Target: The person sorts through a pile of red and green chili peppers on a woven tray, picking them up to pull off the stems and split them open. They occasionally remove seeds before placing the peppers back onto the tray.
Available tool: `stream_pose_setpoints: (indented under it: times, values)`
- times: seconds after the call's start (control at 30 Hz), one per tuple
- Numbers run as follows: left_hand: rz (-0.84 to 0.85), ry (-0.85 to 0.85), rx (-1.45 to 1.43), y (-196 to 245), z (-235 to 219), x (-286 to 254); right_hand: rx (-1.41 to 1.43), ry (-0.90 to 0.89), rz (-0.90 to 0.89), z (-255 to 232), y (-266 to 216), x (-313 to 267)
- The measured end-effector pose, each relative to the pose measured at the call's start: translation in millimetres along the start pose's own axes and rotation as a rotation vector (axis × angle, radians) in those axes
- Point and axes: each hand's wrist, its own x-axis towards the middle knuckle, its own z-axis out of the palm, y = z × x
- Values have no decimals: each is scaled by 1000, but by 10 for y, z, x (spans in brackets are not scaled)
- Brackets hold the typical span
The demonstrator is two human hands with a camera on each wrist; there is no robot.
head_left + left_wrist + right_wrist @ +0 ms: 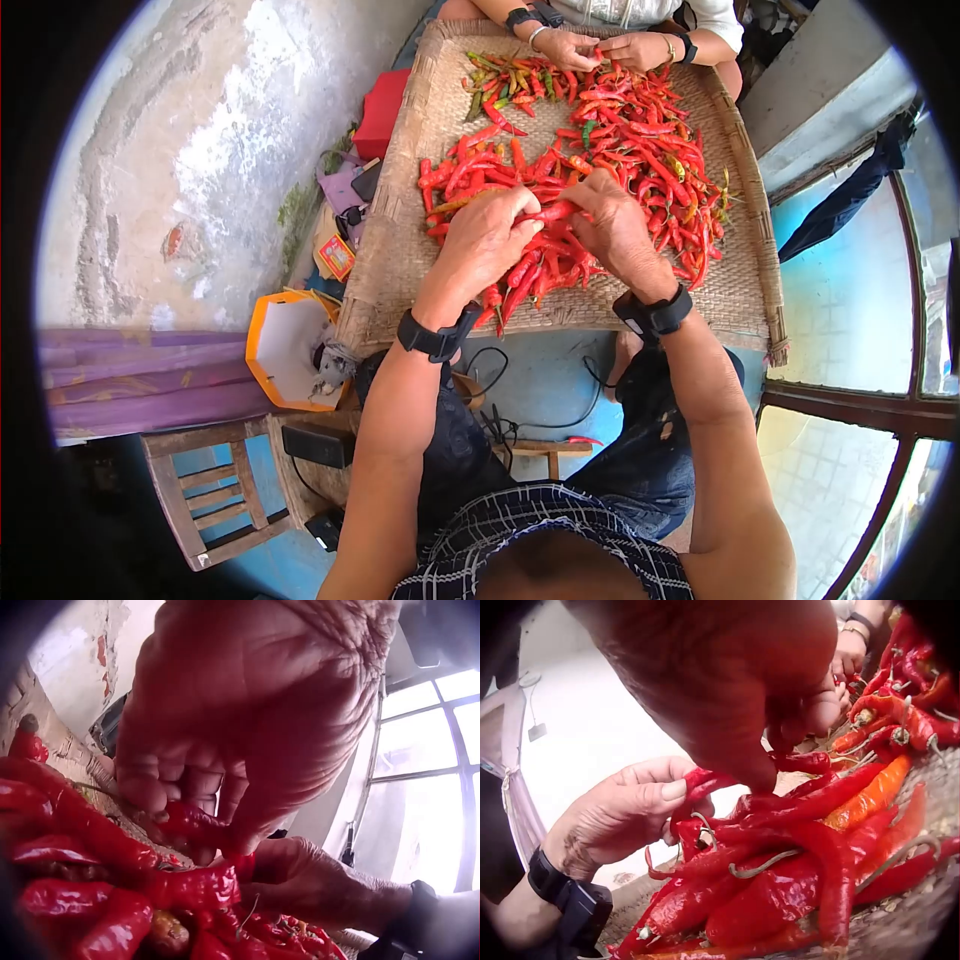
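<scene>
Left hand (480, 240) and right hand (615, 225) both pinching one red chilli (552, 212)!
Greener pods (474, 106) grouped far side, red heap (655, 135) across woven tray (388, 245), how much is finished unclear

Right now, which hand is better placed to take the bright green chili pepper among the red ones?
Probably the right hand: it is nearer the green chili, with the left hand farther left. Both are busy with a glossy red chili.

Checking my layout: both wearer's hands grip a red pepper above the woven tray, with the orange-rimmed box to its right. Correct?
No: the head view shows the orange-rimmed box left of the woven tray. The left hand and right hand do grip a red pepper above it.
</scene>
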Motion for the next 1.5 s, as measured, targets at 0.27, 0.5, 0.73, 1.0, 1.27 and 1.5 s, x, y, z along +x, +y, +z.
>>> stream_pose_setpoints:
  times: [0.27, 0.5, 0.73, 1.0, 1.27, 1.5]
  values:
    - [-155, 101, -13, -102, -137, -18, 594, -275, 677, -325, 127, -46]
    - [-159, 136, -113, -94, -46, -25, 1102, 135, 644, -358, 355, 141]
    - [-149, 66, -226, 36, 2, 62, 898, -198, 480, -119, 41, 60]
    - [-61, 67, -110, -49, 65, 82, 1134, 23, 706, -275, 272, 103]
    - [89, -48, 396, -165, 220, 70, 809, -53, 615, -130, 396, 16]
    - [12, 158, 236, -140, -19, 118, 640, -119, 512, -66, 251, 36]
